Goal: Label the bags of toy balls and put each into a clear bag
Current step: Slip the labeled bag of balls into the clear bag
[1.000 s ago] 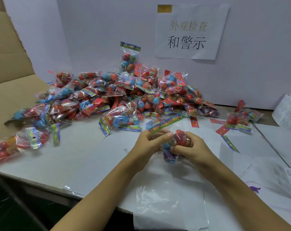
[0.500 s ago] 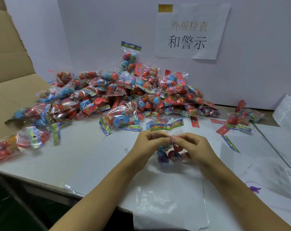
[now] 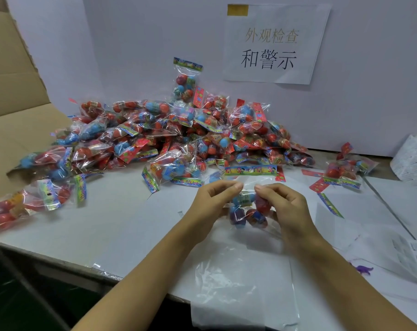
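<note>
— Just in front of the big pile of ball bags (image 3: 179, 137), what are the hands doing?

— Both hold one bag of toy balls (image 3: 248, 206) up off the white table (image 3: 121, 223). The left hand (image 3: 212, 201) pinches the clear film near the bag's top with thumb and forefinger, the other fingers curled beneath. The right hand (image 3: 284, 204) pinches the same film from the other side, its lower fingers wrapped round the balls.

— And the bag itself?

— It hangs between the two hands, nearer the person than the pile. Its colourful header strip (image 3: 250, 169) stands above the fingertips, level; blue, red and purple balls sag below them.

— Where is a clear bag?

— A flat clear bag (image 3: 243, 290) lies on the table directly below the held bag, on the near side from the pile, overhanging the table edge.

— Anything else around the pile?

— Behind it, a paper sign (image 3: 274, 44) is fixed to the white wall. Left of the pile is cardboard (image 3: 16, 111), with loose ball bags spilling towards it. Right of the pile sits a smaller cluster of bags (image 3: 343, 170), and further right printed label sheets (image 3: 413, 158). A small purple toy figure (image 3: 364, 269) lies near the right forearm.
</note>
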`<state>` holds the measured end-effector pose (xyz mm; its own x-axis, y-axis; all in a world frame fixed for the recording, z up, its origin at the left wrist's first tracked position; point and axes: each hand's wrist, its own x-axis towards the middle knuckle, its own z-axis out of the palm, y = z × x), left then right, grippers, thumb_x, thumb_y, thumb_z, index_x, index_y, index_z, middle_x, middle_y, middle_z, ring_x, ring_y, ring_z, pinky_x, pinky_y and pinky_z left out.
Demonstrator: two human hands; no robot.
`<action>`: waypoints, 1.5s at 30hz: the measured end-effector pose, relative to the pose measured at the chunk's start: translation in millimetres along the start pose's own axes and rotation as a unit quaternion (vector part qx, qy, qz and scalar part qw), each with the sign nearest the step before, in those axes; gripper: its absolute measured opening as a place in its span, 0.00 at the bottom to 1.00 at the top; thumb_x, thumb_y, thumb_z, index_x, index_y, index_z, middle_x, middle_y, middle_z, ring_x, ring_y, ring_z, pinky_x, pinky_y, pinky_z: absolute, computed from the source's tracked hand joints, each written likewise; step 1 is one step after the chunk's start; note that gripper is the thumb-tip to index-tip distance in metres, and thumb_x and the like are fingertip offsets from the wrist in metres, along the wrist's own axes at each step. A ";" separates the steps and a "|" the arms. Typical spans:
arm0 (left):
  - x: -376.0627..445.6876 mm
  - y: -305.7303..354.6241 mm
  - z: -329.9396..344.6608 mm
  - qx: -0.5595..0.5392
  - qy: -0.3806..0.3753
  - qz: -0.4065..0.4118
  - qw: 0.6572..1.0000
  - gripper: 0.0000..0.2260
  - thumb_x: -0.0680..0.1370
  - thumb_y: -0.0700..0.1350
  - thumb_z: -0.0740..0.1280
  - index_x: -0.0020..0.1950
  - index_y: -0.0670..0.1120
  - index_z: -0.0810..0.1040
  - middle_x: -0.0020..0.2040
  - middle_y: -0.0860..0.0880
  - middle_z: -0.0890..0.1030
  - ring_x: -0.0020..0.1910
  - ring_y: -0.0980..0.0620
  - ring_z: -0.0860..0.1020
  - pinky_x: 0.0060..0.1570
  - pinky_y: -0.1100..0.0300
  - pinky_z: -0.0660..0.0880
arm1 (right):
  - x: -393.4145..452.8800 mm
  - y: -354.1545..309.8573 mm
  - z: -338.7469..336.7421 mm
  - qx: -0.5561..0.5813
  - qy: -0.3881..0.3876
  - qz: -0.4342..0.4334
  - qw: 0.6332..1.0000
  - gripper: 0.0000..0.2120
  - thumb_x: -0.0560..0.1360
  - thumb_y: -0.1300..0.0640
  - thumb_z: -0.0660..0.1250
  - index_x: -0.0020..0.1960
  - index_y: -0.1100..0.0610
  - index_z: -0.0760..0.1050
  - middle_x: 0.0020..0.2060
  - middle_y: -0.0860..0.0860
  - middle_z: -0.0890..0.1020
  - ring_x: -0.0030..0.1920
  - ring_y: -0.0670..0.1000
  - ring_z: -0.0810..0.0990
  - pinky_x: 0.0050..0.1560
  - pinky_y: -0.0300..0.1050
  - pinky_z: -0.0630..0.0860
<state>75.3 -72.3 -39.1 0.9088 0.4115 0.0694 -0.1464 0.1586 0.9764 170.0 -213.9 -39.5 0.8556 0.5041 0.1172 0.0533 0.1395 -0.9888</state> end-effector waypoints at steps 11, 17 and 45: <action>0.9 1.5 -3.4 0.003 0.025 -0.015 1.000 0.04 0.78 0.45 0.73 0.48 0.45 0.85 0.47 0.45 0.87 0.47 0.47 0.85 0.42 0.54 0.81 | 2.4 -1.4 -1.4 0.022 0.045 -0.008 0.999 0.22 0.66 0.46 0.77 0.56 0.56 0.79 0.50 0.55 0.84 0.46 0.50 0.87 0.39 0.42 0.82; 0.4 -0.3 -2.0 0.006 0.047 0.011 0.999 0.08 0.70 0.51 0.80 0.42 0.49 0.85 0.47 0.42 0.87 0.45 0.45 0.84 0.44 0.49 0.79 | 4.2 6.1 -6.5 -0.052 0.062 -0.058 0.995 0.16 0.69 0.47 0.77 0.48 0.55 0.77 0.44 0.52 0.81 0.47 0.51 0.81 0.49 0.46 0.79; 7.2 -10.5 -6.3 0.022 0.003 0.061 0.998 0.19 0.71 0.50 0.78 0.59 0.44 0.85 0.55 0.45 0.87 0.57 0.47 0.84 0.54 0.57 0.81 | -1.3 0.6 -2.7 0.037 -0.043 -0.027 0.998 0.14 0.76 0.54 0.70 0.60 0.56 0.82 0.52 0.51 0.87 0.53 0.52 0.86 0.45 0.41 0.82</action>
<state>81.0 -65.3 -50.1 0.8834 0.4298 0.1867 -0.2380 0.0682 0.9689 170.3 -216.7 -40.4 0.8052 0.5646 0.1814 0.0574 0.2302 -0.9714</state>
